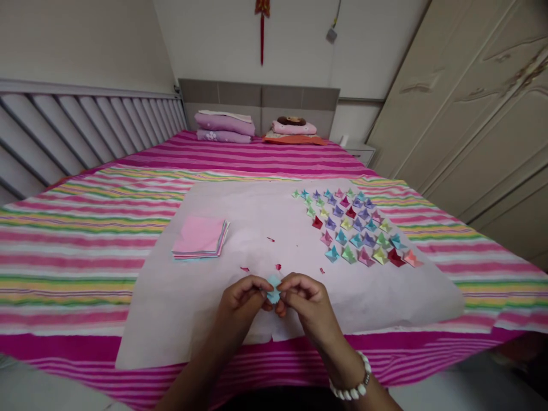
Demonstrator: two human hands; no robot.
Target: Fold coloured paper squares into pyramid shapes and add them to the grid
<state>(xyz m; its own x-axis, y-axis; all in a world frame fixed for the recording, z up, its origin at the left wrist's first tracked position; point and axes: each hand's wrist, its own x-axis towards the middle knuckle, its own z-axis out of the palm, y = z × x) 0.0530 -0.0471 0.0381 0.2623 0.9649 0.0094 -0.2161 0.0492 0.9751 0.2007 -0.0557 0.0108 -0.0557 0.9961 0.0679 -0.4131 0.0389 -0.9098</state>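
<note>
Between my hands is a small piece of folded light-blue paper [273,290], pinched from both sides above the white sheet [257,211]. My left hand [245,298] grips its left side with thumb and fingers. On the right side, my right hand [305,297] pinches it the same way; a white beaded bracelet circles that wrist. Fingertips cover part of the folds. Just beyond the hands lie small red scraps [278,266]. A stack of square coloured paper [199,235], pink on top, lies to the left. Rows of folded paper shapes [358,240] in several colours stand to the right.
The white sheet lies on a bed with a striped cover [64,245]. A slatted rail [85,125] runs along the left. Folded bedding [225,127] and a pillow pile [294,127] rest by the headboard [261,97]. A wardrobe [471,108] stands at the right.
</note>
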